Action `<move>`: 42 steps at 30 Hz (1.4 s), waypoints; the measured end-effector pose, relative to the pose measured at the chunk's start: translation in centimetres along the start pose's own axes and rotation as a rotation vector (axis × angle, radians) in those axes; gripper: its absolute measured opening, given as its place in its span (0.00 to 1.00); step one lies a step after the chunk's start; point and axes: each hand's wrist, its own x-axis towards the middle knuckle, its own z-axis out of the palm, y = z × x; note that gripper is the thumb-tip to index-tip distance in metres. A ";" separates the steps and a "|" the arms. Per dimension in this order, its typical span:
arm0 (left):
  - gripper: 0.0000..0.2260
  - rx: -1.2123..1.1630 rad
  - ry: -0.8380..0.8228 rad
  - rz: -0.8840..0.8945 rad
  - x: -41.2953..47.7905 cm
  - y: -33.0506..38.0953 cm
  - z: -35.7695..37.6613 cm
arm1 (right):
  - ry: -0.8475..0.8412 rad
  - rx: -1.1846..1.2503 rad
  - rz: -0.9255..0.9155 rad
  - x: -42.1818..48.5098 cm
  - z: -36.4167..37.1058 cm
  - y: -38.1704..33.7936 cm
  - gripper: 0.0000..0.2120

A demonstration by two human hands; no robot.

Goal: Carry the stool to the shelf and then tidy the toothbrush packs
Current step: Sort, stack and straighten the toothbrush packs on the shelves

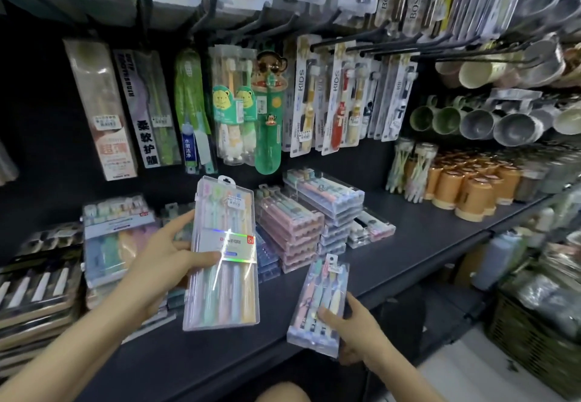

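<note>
My left hand [160, 263] grips a large clear toothbrush pack [224, 257] with pastel brushes, holding it upright above the dark shelf [424, 238]. My right hand [355, 329] holds a smaller clear toothbrush pack [320, 301] by its lower end, just over the shelf's front edge. Stacks of flat toothbrush packs [292, 228] lie on the shelf behind both hands, and another pile [116, 238] sits at the left. No stool is in view.
More toothbrush packs hang on hooks [317, 96] above the shelf. Orange cups [471, 194] stand at the right on the shelf, with mugs [478, 122] hanging above them. A woven basket [534, 338] sits low at the right. My knee [283, 393] shows at the bottom.
</note>
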 end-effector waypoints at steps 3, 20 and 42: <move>0.35 -0.018 -0.022 -0.013 0.2 -0.2 0.6 | -0.013 0.368 0.076 -0.7 0.3 -0.2 0.20; 0.36 -0.025 -0.062 -0.042 1.3 1.4 1.7 | 0.130 0.282 -0.301 -0.2 -11.7 -14.7 0.07; 0.34 -0.141 -0.056 -0.110 1.8 0.6 -0.1 | 0.707 -0.137 -0.809 2.2 -3.5 -16.6 0.07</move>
